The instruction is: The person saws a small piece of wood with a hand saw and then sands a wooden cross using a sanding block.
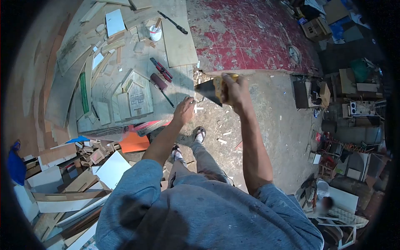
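My right hand [233, 92] is wrapped round the yellow handle of a hand saw [211, 91], whose dark blade points left, close to the workbench's right edge. At that edge my left hand [184, 110] presses down, its fingertips near a small pale piece whose outline is hard to make out. On the bench [143, 93], left of my left hand, lie a small wooden house-shaped piece [136, 98], a dark green stick [166, 96], a brown block [158, 81] and red-and-black cutters [161, 69].
A white tub [155, 33], a black knife [173, 22] and wood strips lie farther up the bench. Scrap boards [75, 183] fill the lower left. Wood chips litter the floor [266, 125]. Boxes [315, 30] and clutter line the right, with a person [325, 203] low there.
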Motion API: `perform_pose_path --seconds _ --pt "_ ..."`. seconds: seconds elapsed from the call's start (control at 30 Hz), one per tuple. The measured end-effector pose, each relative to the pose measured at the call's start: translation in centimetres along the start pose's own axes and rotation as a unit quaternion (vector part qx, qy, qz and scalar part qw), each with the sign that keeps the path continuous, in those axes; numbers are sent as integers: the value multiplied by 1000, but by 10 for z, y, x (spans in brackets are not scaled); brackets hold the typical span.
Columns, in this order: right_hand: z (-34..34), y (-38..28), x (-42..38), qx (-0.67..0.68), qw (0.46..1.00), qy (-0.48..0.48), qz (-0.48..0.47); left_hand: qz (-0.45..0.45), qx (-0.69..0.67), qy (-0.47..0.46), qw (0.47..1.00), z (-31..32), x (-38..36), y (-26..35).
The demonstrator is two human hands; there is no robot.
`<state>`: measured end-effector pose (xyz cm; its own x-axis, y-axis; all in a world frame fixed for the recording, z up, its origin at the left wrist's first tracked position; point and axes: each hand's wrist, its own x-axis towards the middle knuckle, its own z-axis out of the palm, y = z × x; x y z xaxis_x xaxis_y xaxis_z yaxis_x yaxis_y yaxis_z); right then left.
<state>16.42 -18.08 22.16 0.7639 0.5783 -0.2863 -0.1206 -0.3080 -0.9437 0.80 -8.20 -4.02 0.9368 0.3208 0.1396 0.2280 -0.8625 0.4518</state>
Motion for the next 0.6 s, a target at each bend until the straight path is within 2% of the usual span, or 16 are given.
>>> perform_pose_path --seconds 0.07,0.13,0.27,0.33,0.4,0.47,0.53,0.57,0.6 --pt "-22 -10 -10 18 999 10 45 -22 -21 -21 999 -2 3 2" --pt "-41 -3 -24 34 999 15 33 -74 -80 -30 994 -5 4 -1" --pt "-53 19 -67 82 996 21 10 29 -35 -23 999 -11 -4 -10" --pt "-52 38 -87 32 999 20 -27 21 -33 -19 999 2 -6 -13" --pt "-49 54 -104 -59 997 44 21 13 -30 -14 999 6 -11 -13" --pt "-39 69 -121 -139 986 83 -29 48 -14 -62 997 -5 -9 -6" --pt "-21 88 -139 -130 984 113 -36 31 -45 -42 998 3 -13 -6" --pt "-16 99 -146 -146 979 121 -76 13 -77 -24 997 6 -14 -6" --pt "-10 94 -154 -113 988 102 -28 16 -75 -17 997 7 -14 -5"
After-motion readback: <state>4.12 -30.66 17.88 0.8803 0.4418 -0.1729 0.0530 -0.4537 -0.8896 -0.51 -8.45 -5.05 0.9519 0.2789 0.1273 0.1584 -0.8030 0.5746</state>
